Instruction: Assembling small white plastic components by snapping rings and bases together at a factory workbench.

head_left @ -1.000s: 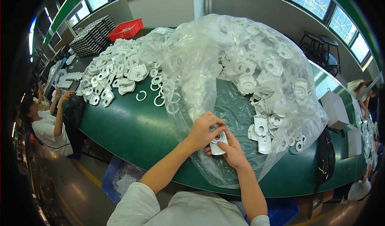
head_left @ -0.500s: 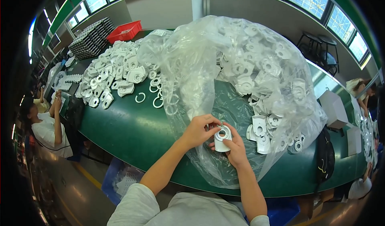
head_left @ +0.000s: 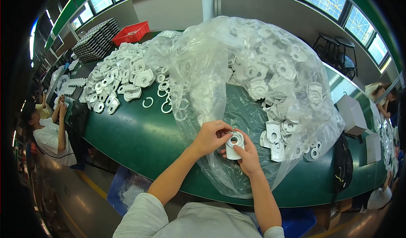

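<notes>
A white plastic part with a round hole (head_left: 232, 154) is gripped by my right hand (head_left: 250, 157), its thumb across the front face. My left hand (head_left: 210, 137) pinches at the upper left edge of that part; whatever its fingertips may hold is too small to make out. Both hands are above a clear plastic bag (head_left: 203, 86) spread on the green table (head_left: 122, 130). Inside the bag and at its mouth lie many similar white parts (head_left: 277, 151), just right of my right hand.
Left of the bag is a heap of white parts (head_left: 127, 69), with loose white rings (head_left: 166, 107) beside it. A red bin (head_left: 131, 33) and stacked trays (head_left: 96, 40) stand behind. At right are a white box (head_left: 352, 114) and a black bag (head_left: 343, 164). Another person (head_left: 53, 134) sits at far left.
My hands and the white part stay nearly in place. At far left, the other person's raised hands have shifted slightly.
</notes>
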Available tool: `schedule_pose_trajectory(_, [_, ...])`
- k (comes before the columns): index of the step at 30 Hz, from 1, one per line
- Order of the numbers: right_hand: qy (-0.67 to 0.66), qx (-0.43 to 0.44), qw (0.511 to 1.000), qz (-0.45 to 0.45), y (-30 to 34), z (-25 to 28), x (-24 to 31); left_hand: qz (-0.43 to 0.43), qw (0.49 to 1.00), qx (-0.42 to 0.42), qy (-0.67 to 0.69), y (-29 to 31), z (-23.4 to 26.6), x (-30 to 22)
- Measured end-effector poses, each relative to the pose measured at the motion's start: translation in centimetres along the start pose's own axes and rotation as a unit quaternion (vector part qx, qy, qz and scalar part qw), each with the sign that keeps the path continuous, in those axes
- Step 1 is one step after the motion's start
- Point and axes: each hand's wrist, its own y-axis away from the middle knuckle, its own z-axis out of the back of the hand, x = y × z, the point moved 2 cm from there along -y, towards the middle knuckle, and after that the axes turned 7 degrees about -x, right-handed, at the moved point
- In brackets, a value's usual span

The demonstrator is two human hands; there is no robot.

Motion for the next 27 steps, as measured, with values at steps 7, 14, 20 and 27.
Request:
schedule_pose_trajectory(7, [-0.022, -0.002, 0.999, 0.046, 0.2, -0.2, 0.3, 0.026, 0.999, 0.000, 0.024, -0.1, 0.1, 0.0])
schedule_pose_trajectory(14, [-0.036, 0.019, 0.994, 0.098, 0.5, -0.7, 1.0, 0.058, 0.997, 0.013, 0.057, -0.3, 0.5, -0.2])
schedule_pose_trajectory(20, [0.001, 0.011, 0.991, 0.133, 0.2, 0.2, 0.4, 0.075, 0.984, 0.073, 0.142, 0.0, -0.3, 1.4])
schedule_pose_trajectory(27, [0.211, -0.001, 0.959, 0.190, -0.2, 0.6, -0.1, 0.129, 0.965, 0.056, 0.223, 0.2, -0.3, 0.7])
